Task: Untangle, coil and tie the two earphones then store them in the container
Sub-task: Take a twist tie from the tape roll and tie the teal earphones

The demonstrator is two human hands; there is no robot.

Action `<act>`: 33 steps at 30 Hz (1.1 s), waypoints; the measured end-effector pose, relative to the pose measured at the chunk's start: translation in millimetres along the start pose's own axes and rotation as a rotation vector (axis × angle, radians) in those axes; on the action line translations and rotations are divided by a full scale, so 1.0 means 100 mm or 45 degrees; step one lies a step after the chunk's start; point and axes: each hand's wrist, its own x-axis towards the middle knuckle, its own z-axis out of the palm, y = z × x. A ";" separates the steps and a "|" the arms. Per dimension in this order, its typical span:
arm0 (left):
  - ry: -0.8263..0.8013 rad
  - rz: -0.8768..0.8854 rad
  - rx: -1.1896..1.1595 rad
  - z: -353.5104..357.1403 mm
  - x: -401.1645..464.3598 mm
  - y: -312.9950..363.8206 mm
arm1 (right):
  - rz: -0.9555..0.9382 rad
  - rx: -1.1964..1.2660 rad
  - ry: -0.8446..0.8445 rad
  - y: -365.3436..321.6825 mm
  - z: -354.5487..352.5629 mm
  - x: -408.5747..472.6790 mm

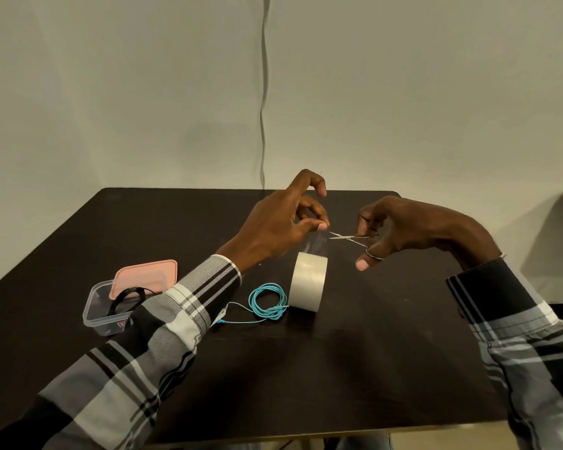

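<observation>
Head view showed your left hand [283,219] pinching a clear strip pulled up from the tape roll [307,280] standing on edge, while your right hand [400,228] gripped thin metal scissors [351,238], blades parted, pointing left at it. Blue earphone [267,302] lay coiled flat beside the roll; black earphone [126,298] sat in the clear plastic container [93,315].

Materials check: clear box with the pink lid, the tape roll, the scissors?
Clear rectangular container: looks like transparent glossy plastic, since the black earphone shows through its wall. Pink lid: opaque, matte, probably plastic. Clear tape roll: translucent glossy film, pulled strip see-through. Small scissors: thin blades glint silver, likely metal.
</observation>
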 end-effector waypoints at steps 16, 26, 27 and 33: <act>0.065 0.080 0.070 0.06 0.00 0.00 | 0.006 0.017 0.011 -0.06 0.00 0.05; 0.128 0.041 -0.039 0.09 -0.02 -0.07 | -0.005 0.023 0.040 -0.04 0.06 0.09; 0.134 0.020 -0.075 0.09 -0.02 -0.07 | -0.006 0.009 0.032 -0.03 0.07 0.07; 0.108 -0.024 -0.184 0.09 -0.02 -0.11 | 0.023 -0.032 0.002 0.00 0.05 0.00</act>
